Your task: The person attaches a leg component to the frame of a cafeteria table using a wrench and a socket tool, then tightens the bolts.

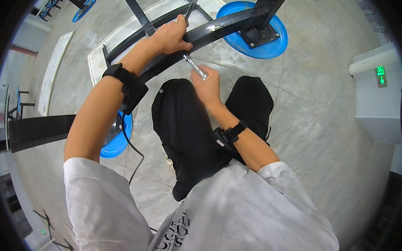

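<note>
My left hand (pixel 172 37) reaches over a black curved metal tube (pixel 219 27) of an overturned frame. It is closed on a wrench (pixel 191 8), whose shiny end sticks up beyond the fingers. Below the tube, my right hand (pixel 207 85) grips a chrome socket wrench (pixel 194 65). The tip of that tool meets the near side of the tube, just under my left thumb. The fastener there is too small to make out. Part of the wrench in my left hand is hidden by the fingers.
Blue round seats with black legs stand on the floor, one (pixel 269 46) at the right and another (pixel 116 145) at the left. A white board (pixel 97 56) lies under the frame. A black beam (pixel 40 131) juts in at the left. A cable (pixel 137 148) hangs from my left wrist strap.
</note>
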`<state>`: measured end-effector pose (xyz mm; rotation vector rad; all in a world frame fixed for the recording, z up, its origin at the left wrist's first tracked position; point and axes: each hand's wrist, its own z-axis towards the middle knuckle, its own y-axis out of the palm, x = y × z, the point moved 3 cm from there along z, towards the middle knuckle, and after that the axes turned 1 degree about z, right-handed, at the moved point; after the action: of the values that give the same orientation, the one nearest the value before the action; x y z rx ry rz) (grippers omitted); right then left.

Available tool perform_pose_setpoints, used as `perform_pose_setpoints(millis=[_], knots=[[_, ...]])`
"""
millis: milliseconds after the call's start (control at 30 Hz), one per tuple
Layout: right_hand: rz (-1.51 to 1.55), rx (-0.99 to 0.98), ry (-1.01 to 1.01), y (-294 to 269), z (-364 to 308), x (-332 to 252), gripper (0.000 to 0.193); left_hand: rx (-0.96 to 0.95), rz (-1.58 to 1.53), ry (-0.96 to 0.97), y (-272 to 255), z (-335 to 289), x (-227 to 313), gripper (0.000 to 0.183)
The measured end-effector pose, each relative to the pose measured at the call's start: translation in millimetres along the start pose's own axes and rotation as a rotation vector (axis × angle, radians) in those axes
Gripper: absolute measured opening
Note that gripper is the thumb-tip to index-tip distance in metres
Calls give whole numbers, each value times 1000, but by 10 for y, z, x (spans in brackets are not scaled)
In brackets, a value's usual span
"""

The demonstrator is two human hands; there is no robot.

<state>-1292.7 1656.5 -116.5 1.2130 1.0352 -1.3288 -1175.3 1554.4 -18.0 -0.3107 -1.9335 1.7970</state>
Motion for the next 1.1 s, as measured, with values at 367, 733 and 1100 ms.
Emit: perform_pose_setpoints(millis=[367,733,1100], knots=[[-92,0,-46,-33,16,-33,16,70,-53,14,47,-14,-31,60],[-96,4,-37,-40,-14,-43,13,51,-348,-130,-50,-81,18,54],[-90,-12,-15,-48,32,-73,11,113,-1195,135,-4,250,-30,60]])
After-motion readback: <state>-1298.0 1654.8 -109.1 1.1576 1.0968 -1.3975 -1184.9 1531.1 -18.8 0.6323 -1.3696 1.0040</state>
